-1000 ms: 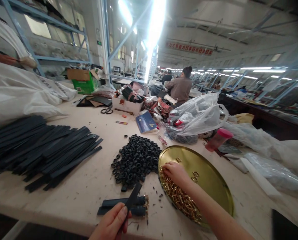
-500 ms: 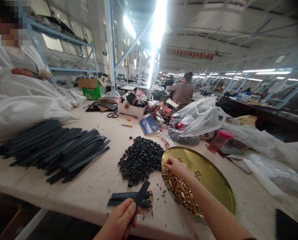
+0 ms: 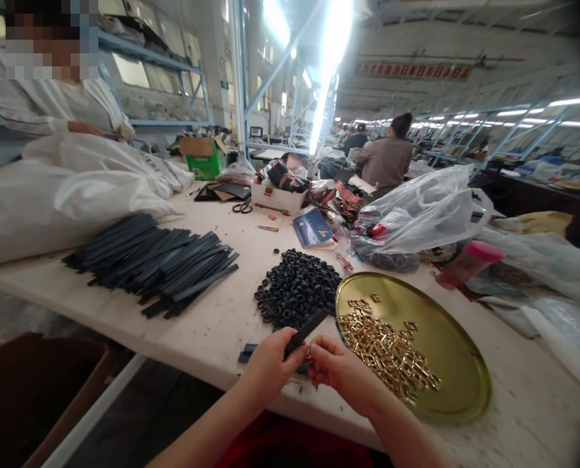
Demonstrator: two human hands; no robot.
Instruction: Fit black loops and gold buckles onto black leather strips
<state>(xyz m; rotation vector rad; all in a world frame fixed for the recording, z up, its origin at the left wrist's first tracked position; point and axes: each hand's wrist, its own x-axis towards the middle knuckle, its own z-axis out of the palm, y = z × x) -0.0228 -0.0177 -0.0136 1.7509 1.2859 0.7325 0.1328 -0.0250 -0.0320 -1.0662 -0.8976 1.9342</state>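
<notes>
My left hand (image 3: pixel 270 361) is closed around a dark strap (image 3: pixel 311 327), whose free end points up and to the right. Fingertips pinched, my right hand (image 3: pixel 332 364) meets the strap's lower end with a small gold buckle (image 3: pixel 308 354), mostly hidden by the fingers. Beneath my hands lie a few dark straps (image 3: pixel 247 351), partly covered. Just beyond is a heap of small black loops (image 3: pixel 299 286). To the right, a round gold tray (image 3: pixel 465 383) holds many loose gold buckles (image 3: pixel 387 351).
A pile of dark strips (image 3: pixel 158 260) lies on the left, beside a large white sack (image 3: pixel 85 188). Scissors (image 3: pixel 242 208), a blue booklet (image 3: pixel 313 227), a clear plastic bag (image 3: pixel 416 208) and a pink-lidded jar (image 3: pixel 469 263) sit farther back. A co-worker (image 3: pixel 56 97) stands across the table.
My right hand has left the tray and come over to the strap in my left hand. The camera view has swung left, so the table things appear farther right.
</notes>
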